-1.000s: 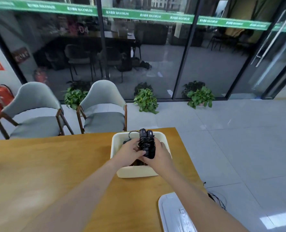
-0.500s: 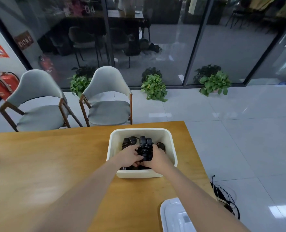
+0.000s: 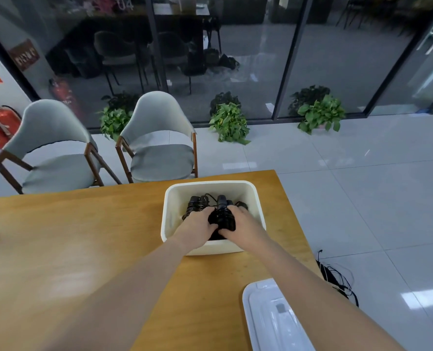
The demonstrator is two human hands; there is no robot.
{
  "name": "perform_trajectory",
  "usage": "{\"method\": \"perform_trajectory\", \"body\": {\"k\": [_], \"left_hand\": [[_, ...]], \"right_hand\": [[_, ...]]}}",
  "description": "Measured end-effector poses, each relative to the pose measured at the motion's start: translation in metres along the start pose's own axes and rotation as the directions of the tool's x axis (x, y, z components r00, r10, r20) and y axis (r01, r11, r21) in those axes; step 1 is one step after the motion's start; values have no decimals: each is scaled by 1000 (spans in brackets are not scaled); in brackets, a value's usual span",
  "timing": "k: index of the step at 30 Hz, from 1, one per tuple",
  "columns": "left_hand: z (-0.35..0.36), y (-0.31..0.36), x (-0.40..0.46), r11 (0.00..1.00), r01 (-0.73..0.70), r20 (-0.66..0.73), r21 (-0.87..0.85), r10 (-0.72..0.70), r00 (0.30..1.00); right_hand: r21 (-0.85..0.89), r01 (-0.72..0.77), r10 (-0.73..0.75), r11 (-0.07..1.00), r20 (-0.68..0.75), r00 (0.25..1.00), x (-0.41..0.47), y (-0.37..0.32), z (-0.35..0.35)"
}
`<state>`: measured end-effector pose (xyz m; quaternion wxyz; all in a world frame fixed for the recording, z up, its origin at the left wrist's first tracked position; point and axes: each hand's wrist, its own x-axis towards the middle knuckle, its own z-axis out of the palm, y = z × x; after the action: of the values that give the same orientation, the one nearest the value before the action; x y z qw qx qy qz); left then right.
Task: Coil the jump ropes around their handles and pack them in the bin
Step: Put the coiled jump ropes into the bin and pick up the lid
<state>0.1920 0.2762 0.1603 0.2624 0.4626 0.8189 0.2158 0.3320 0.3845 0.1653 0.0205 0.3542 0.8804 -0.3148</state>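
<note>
A cream plastic bin (image 3: 257,198) stands near the far right corner of the wooden table (image 3: 83,236). Both my hands reach into it. My left hand (image 3: 196,228) and my right hand (image 3: 244,228) clasp a black coiled jump rope (image 3: 223,215) from either side, low inside the bin. Another coiled black rope bundle (image 3: 196,202) lies in the bin to its left, and a further dark piece (image 3: 242,205) shows at the right. The bin's bottom is mostly hidden by my hands.
A white lid (image 3: 271,315) lies at the table's near right edge. Black cords (image 3: 337,277) trail on the tiled floor beside the table. Two grey chairs (image 3: 159,138) stand behind the table, with potted plants (image 3: 229,122) and a glass wall beyond.
My hands have lowered the coiled rope from above the bin's rim down into the bin. The camera has tilted downward.
</note>
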Motion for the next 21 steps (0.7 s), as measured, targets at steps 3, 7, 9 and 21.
{"method": "perform_trajectory", "body": {"k": [3,7,9,21], "left_hand": [[3,9,-19,995,-67,-139,70,76,987],[24,35,-55,891,-383,-304,245,445,842],[43,48,-73,806,-518,-273,285,587,762],[148,55,-124,921,-289,364,262,183,913]], "right_hand": [[6,56,-54,998,-168,984,-36,7,-16],[72,10,16,997,-354,935,-94,47,-20],[86,-56,85,995,-383,920,-122,74,-14],[120,-508,519,853,-292,803,-259,172,61]]}}
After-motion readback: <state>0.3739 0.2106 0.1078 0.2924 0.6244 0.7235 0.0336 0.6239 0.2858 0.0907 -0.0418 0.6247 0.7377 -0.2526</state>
